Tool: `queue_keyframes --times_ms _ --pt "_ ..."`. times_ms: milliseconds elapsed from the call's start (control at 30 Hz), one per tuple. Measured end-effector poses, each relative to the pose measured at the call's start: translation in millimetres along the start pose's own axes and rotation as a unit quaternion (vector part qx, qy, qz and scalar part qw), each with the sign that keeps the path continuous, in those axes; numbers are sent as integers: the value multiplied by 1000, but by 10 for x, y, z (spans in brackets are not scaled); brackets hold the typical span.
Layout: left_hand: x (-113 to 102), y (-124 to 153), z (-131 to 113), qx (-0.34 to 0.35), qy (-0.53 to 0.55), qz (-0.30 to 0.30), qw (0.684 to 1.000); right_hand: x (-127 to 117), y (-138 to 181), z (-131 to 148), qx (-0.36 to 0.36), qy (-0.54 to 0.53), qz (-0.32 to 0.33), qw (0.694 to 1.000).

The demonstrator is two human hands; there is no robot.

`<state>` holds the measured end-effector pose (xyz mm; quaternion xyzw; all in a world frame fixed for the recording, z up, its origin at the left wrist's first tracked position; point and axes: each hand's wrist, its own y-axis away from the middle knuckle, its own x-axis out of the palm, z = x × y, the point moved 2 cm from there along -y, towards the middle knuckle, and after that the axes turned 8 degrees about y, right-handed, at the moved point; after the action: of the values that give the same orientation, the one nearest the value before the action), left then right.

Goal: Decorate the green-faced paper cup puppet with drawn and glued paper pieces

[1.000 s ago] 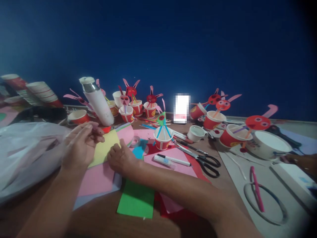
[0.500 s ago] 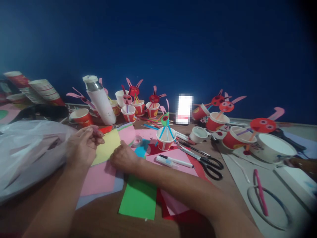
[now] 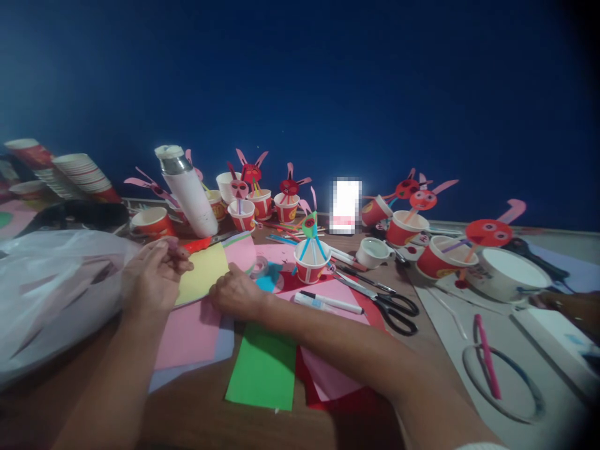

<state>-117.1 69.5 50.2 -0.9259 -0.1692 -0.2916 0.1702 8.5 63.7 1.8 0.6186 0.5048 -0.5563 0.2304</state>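
A deep blue painted wall (image 3: 328, 81) fills the upper half of the view, evenly dim and darker toward the right corner. Below it runs a brown wooden counter (image 3: 197, 419), dimly lit.

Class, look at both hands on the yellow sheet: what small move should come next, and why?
Probably lift the yellow sheet free. The left hand pinches its far edge, the right hand rests at its near corner, and it lies loose atop the pink paper.
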Motion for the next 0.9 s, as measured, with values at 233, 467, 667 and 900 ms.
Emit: queue_keyframes --times_ms 233,467,667,900 --pt "12 22 -172 58 16 -8 998 -396 292 327 9 4 17 1000" --pt "73 65 -201 65 8 -5 998 -685 796 826 28 -11 122 992" --pt "80 92 -96 41 -4 14 999 -764 1097 998 101 -41 103 989" --pt "170 182 71 -3 -38 69 997 -667 1309 846 192 -20 149 970"
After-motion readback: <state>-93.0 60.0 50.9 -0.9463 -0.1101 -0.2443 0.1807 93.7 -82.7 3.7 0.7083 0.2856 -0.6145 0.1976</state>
